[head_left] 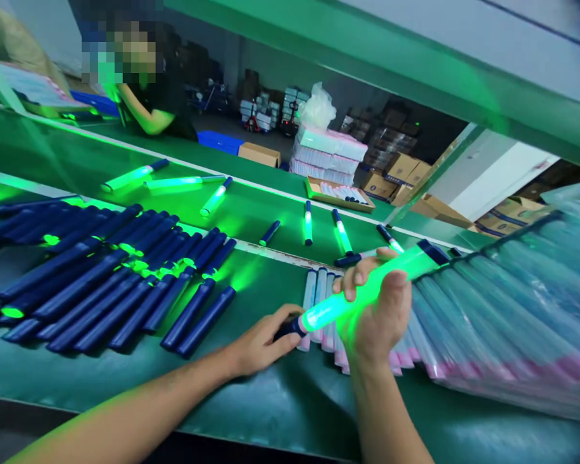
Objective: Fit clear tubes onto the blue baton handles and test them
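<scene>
Green workbench [251, 409]: left hand [261, 341], right hand [379, 322] gripping one glowing tube [368, 285].

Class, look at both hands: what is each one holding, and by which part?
Both hold one green-glowing stick: the left hand grips its dark handle, the right hand its lit tube, towards the dark cap.

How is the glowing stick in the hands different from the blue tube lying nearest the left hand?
The glowing stick shines green; the blue tube looks dark and unlit. The glowing stick sits in the left hand and right hand; the blue tube lies on the table. Both are long with dark blue parts.
</scene>
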Demonstrator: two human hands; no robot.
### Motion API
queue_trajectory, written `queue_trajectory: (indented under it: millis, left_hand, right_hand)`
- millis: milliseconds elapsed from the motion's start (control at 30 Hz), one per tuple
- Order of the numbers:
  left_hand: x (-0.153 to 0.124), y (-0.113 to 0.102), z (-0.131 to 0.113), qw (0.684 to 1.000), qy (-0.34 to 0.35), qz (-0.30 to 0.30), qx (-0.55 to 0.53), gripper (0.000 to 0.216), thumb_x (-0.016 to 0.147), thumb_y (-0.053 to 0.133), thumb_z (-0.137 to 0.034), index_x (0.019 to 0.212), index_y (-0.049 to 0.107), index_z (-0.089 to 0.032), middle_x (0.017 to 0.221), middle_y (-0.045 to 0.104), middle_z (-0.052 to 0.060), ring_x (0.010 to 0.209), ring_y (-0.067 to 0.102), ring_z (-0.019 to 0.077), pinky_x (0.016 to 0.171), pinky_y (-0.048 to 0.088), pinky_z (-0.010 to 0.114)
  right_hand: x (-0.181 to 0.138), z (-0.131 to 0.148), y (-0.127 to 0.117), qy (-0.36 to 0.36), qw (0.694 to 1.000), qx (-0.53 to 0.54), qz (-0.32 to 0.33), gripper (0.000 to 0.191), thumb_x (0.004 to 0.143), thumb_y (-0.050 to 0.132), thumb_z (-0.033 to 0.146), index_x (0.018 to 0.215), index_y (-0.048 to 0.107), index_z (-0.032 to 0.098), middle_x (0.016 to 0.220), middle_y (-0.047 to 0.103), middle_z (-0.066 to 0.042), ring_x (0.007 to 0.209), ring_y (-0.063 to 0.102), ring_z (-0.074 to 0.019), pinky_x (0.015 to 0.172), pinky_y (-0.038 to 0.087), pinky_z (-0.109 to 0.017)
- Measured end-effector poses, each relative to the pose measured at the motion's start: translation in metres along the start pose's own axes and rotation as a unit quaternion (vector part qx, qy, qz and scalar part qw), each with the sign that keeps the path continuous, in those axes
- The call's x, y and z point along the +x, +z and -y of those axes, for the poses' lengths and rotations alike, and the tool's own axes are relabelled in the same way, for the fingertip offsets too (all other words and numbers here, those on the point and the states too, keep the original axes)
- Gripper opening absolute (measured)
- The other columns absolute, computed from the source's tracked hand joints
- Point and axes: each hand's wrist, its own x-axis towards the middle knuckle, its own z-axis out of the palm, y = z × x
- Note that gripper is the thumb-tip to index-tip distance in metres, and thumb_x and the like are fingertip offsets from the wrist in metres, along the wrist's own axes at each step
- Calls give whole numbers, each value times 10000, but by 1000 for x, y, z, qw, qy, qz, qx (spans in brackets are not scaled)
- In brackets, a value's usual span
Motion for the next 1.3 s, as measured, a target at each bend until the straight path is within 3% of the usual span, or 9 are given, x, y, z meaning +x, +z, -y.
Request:
queue_trajectory:
  millis: [233,500,600,700,800,900,1067,1200,1300]
  left_hand:
    - [0,9,3,988,90,-113,-50,413,1031,433,-528,1174,622,-190,765,531,-6,635,465,126,624,405,258]
    - [7,10,16,981,-8,-161,-106,428,991,492,-541,1225,567,-191,759,544,-9,603,528,135,570,458,264]
    - [52,-20,4,967,-102,-227,-63,470,916,535,-618,1106,587,-191,794,582,5,581,566,147,512,465,265]
    - [125,-76,-12,949,-129,-286,-3,414,932,537,-570,1028,607,-173,854,634,37,642,617,170,574,495,287]
    - [184,-130,-24,933,-149,-323,46,351,940,632,-447,1114,645,-143,1095,686,96,952,676,232,852,544,399]
    - [193,-149,-24,923,-161,-342,76,340,951,654,-380,1196,648,-145,1284,646,110,1174,615,267,1032,473,510]
    - [139,-111,6,930,-177,-321,26,416,812,768,-417,1138,673,-177,1209,705,139,1175,621,316,1016,469,437]
    - [111,-73,19,925,-216,-292,-115,525,861,581,-650,1024,666,-157,1049,741,157,948,708,297,784,559,408]
    - [101,-53,17,916,-209,-282,-197,461,778,715,-576,921,656,-142,886,731,132,769,711,264,672,562,378]
  right_hand:
    - [-16,-8,35,-2,996,-28,80,127,997,557,355,1089,533,271,703,499,78,446,450,-40,424,386,-175]
    - [15,-47,9,61,982,-128,124,251,1039,386,470,1196,445,283,763,547,62,508,518,-68,505,470,-202]
    - [62,-75,-25,107,884,-422,168,443,1068,145,430,1403,360,236,1194,640,-74,935,681,-115,810,566,-267]
    - [101,-103,-56,157,780,-574,196,423,1049,372,362,1422,454,178,1409,568,-131,1290,564,-190,1096,454,-354]
    - [119,-126,-67,202,710,-635,225,409,977,581,369,1334,573,171,1353,607,-121,1281,567,-259,1112,441,-490]
    - [127,-140,-66,239,648,-685,234,408,953,627,406,1281,604,165,1328,609,-112,1191,612,-259,1016,515,-515]
    - [122,-131,-60,220,615,-710,264,414,987,562,407,1329,569,173,1305,604,-114,1141,624,-241,978,528,-473]
    - [76,-95,-48,151,620,-669,381,414,1018,466,438,1393,559,288,1258,603,-85,1149,605,-206,1008,460,-363]
    - [34,-63,-44,112,621,-612,477,422,957,557,532,1350,600,384,1340,572,-49,1215,574,-208,1016,432,-321]
